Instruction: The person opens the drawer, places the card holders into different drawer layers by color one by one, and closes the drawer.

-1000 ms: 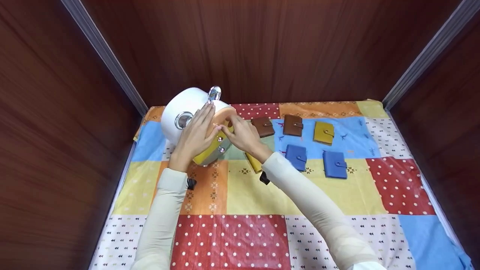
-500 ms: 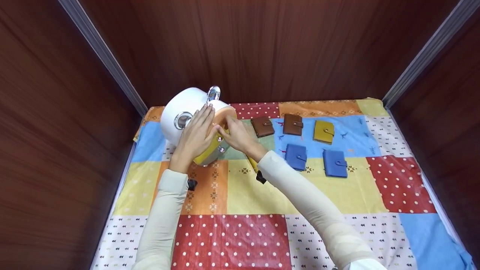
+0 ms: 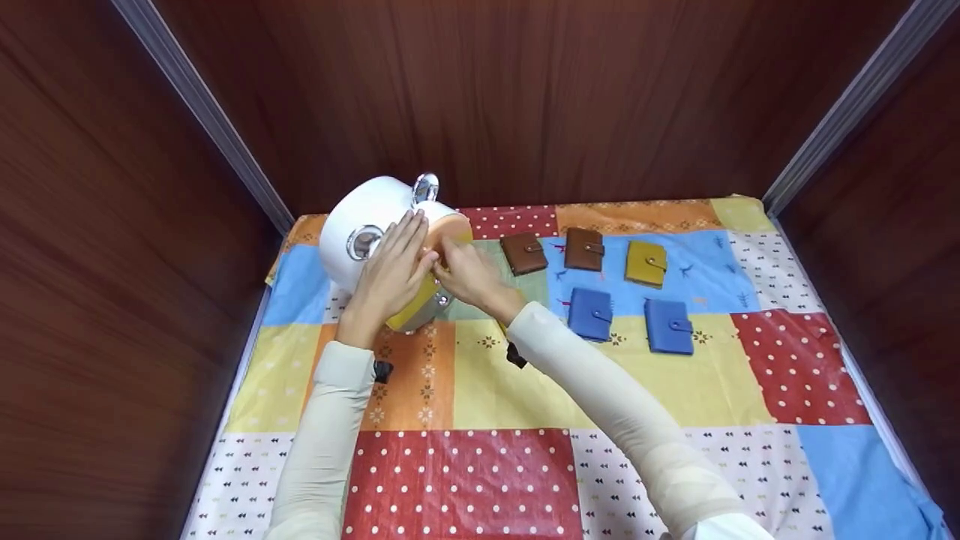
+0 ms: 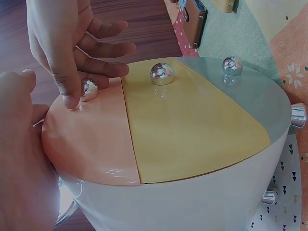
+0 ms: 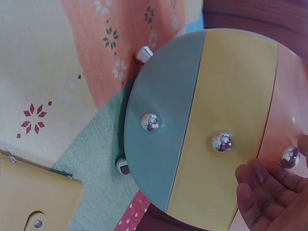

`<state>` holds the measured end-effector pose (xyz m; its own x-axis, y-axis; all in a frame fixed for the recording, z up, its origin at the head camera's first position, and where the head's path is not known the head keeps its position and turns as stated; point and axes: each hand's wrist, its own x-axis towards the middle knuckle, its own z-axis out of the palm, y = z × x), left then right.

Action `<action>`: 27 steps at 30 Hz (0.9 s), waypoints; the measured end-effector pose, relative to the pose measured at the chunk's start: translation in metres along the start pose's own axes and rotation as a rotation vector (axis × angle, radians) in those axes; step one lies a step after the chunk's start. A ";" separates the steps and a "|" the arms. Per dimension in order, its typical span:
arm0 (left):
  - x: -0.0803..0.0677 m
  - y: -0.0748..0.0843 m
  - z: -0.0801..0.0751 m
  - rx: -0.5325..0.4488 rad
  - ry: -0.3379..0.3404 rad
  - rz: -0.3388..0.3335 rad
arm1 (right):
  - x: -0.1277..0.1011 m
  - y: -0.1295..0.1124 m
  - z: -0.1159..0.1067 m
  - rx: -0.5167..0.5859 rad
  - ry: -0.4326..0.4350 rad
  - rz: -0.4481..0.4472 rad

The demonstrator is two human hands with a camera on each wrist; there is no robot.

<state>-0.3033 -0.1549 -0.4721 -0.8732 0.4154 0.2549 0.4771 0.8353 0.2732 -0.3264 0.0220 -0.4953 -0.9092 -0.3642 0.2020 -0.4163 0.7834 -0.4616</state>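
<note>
patchwork cloth (image 3: 480, 390) nearest, covers table. both sleeves reach up to white round box (image 3: 360, 217), lying tipped on side at far left of cloth. left hand (image 3: 390, 271) flat on box, fingers straight, steadying rim. right hand (image 3: 469, 274) at box front, fingertips (image 4: 72, 98) pinching knob (image 4: 89, 89) on pink panel (image 4: 91, 139); yellow panel (image 4: 192, 130) and grey panel (image 4: 250, 91) beside it. right of box: yellow wallet (image 5: 33, 202) just beside, two blue wallets (image 3: 590, 313), farther back two brown wallets (image 3: 524, 253), another yellow one (image 3: 646, 264).
</note>
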 end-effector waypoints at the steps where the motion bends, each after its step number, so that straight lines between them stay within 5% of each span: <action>1: 0.000 0.000 0.000 0.000 -0.003 -0.001 | 0.000 0.000 0.000 -0.004 0.003 -0.001; 27: 0.002 -0.004 -0.002 -0.039 -0.006 0.001 | -0.004 0.001 0.003 -0.004 0.075 -0.026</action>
<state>-0.3061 -0.1580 -0.4707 -0.8732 0.4186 0.2495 0.4815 0.8202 0.3089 -0.3232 0.0233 -0.4991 -0.8960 -0.3459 0.2785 -0.4401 0.7761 -0.4516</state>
